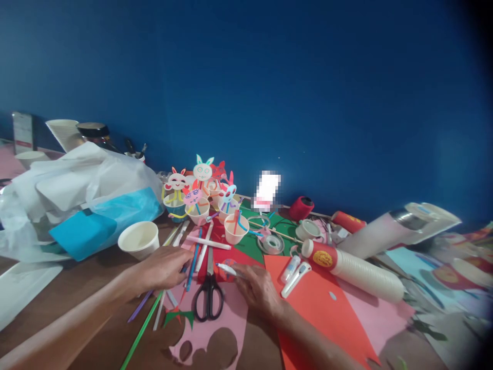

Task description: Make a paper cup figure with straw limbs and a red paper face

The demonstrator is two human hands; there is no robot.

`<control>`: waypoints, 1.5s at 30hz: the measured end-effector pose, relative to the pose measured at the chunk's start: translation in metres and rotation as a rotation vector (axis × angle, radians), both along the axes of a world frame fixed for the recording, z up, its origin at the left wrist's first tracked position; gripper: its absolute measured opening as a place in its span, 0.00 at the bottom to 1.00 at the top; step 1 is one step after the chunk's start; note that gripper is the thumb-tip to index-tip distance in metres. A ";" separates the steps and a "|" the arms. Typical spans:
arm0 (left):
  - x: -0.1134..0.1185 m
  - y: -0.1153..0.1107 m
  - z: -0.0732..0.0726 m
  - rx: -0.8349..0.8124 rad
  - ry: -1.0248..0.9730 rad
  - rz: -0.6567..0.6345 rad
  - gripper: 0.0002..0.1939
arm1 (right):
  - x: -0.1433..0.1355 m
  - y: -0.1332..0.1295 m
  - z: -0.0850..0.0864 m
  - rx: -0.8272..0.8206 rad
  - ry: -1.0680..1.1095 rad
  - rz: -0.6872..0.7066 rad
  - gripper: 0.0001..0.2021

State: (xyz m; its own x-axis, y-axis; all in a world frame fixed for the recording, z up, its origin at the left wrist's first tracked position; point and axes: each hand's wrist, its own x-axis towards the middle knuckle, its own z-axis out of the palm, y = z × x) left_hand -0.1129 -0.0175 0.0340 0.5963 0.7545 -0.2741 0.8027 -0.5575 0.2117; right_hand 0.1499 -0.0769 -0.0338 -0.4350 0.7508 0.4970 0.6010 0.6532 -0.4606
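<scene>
My right hand (pixel 259 289) is closed round a white marker (pixel 227 269) with a bluish tip that points left. My left hand (pixel 167 267) has its fingers curled down beside the drinking straws and white pens; whatever they hold is hidden. A blue straw (pixel 193 264) lies just right of those fingers, and a white pen (pixel 210 242) rests crosswise beyond them. Between my hands lie black-handled scissors (pixel 208 298), blades pointing away. Under their handles is pink paper (pixel 234 321) with rounded cut-outs.
Paper cups (pixel 236 228) with straw-and-paper animal figures (pixel 203 170) stand at the back. An empty cup (pixel 138 239) and a plastic bag (pixel 84 190) are left. To the right are orange paper (pixel 319 308), a white cutter (pixel 296 280) and a long cup stack (pixel 365 272).
</scene>
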 end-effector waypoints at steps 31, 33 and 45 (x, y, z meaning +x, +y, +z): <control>0.033 0.004 -0.022 -0.611 -1.232 0.532 0.12 | -0.004 -0.004 0.012 -0.081 0.089 -0.059 0.13; 0.036 0.002 -0.025 -0.649 -1.240 0.542 0.12 | -0.004 -0.003 0.013 -0.088 0.093 -0.063 0.12; 0.038 -0.001 -0.019 -0.691 -1.292 0.570 0.14 | -0.001 0.001 0.004 -0.076 0.027 -0.145 0.12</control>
State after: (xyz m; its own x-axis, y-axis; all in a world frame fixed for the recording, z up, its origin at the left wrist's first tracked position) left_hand -0.0751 -0.0185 0.0146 0.3833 0.9023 -0.1974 -0.0532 0.2350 0.9705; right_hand 0.1487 -0.0757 -0.0297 -0.3065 0.8406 0.4466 0.6732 0.5232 -0.5225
